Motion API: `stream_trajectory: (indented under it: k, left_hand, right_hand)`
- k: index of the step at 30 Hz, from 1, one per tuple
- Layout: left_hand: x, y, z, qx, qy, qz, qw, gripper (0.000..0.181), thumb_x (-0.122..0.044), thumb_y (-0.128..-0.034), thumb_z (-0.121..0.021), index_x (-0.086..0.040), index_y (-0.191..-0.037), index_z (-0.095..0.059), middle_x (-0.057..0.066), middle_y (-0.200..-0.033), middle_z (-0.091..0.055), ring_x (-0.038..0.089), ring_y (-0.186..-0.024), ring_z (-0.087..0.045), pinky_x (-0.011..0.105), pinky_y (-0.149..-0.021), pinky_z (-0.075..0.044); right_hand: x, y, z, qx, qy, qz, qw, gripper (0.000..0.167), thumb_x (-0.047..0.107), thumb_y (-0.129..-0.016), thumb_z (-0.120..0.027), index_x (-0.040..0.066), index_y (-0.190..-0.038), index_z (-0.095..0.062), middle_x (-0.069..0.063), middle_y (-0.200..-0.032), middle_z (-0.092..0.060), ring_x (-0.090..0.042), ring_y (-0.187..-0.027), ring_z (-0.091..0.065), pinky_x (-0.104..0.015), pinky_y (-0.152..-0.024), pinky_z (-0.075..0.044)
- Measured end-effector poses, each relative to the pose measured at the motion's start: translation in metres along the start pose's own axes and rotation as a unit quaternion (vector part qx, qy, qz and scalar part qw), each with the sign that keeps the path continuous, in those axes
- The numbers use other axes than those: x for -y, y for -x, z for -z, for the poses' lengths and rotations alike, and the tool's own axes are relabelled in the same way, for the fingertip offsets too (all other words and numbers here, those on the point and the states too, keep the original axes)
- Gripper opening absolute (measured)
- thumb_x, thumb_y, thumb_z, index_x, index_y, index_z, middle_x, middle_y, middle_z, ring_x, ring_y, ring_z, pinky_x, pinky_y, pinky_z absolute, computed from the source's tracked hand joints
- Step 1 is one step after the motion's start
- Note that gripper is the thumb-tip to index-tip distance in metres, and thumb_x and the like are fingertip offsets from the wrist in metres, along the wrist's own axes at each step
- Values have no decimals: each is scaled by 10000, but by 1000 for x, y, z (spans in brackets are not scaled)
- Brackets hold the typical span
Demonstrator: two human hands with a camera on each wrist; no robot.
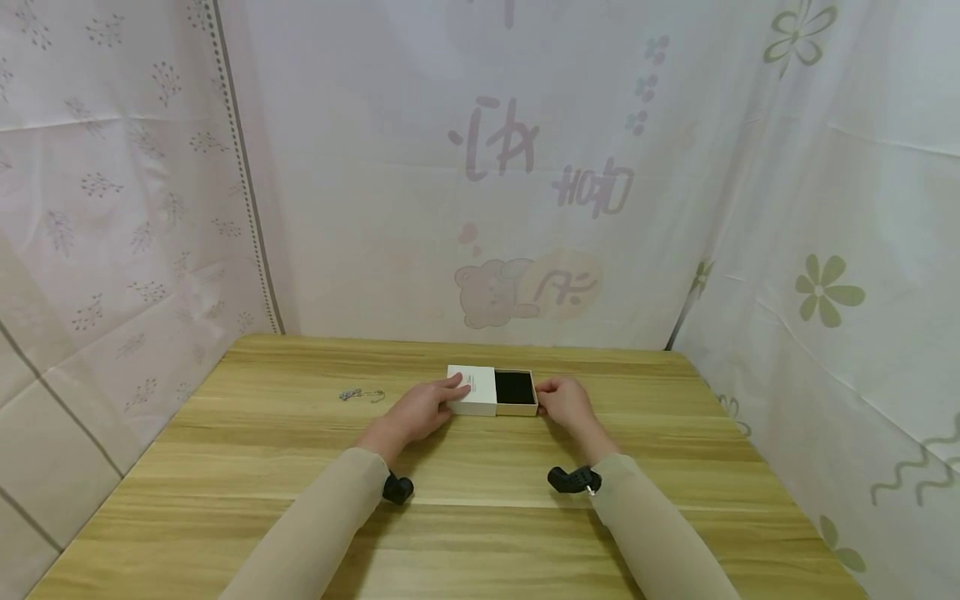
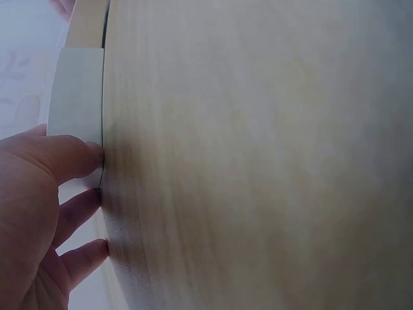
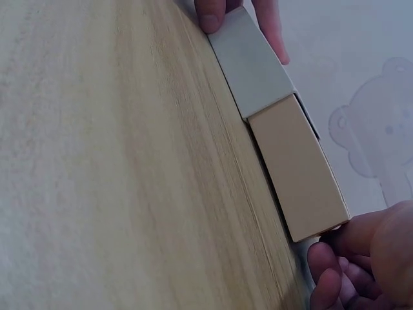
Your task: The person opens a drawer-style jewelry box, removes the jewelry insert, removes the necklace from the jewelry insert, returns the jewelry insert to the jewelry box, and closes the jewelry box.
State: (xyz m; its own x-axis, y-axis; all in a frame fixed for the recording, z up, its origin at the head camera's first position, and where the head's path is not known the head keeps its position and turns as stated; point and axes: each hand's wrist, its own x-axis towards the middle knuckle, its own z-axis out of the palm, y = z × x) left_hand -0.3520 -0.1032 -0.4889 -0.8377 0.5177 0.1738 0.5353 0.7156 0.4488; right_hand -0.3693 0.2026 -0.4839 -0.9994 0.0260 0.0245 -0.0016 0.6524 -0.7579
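A small white sliding gift box lies on the table, its tan inner drawer [image 1: 517, 409] partly out to the right and showing a black lining. My left hand [image 1: 423, 407] grips the white outer sleeve [image 1: 483, 392] at its left end, fingers over the top and thumb on the near side. At the far right end of the drawer, my right hand [image 1: 567, 404] pinches the edge with curled fingers, as the right wrist view shows. Left of the box lies a thin silvery chain, seemingly jewellery [image 1: 362, 395], too small to make out; neither hand touches it.
The wooden table [image 1: 480, 533] ends at the back against a patterned curtain [image 1: 375, 208]. More curtain hangs along the left and right sides. A black wrist camera [image 1: 397, 488] sits on the left wrist and another [image 1: 574, 480] on the right.
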Motion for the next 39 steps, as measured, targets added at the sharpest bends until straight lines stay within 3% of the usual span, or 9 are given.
stream_trajectory:
  k: [21, 39]
  left_hand:
    - [-3, 0, 0, -48, 2, 3, 10000, 585, 13, -1058, -661, -164, -1608, -574, 93, -1756, -422, 372, -1580, -477, 519, -1268, -447]
    - [-7, 2, 2, -14, 2, 56, 10000, 588, 17, -1055, -664, -160, -1608, -573, 96, -1761, -412, 385, -1585, -465, 529, -1279, -428]
  right_hand:
    - [15, 1, -13, -7, 20, -5, 10000, 218, 73, -1043, -648, -32, -1150, -807, -81, -820, -789, -128, -718, -698, -194, -648, -465]
    - [24, -3, -28, -15, 111, 23, 9999, 210, 67, -1042, -645, -9, -1125, -822, -137, -995, -820, -155, -768, -728, -248, -739, -544]
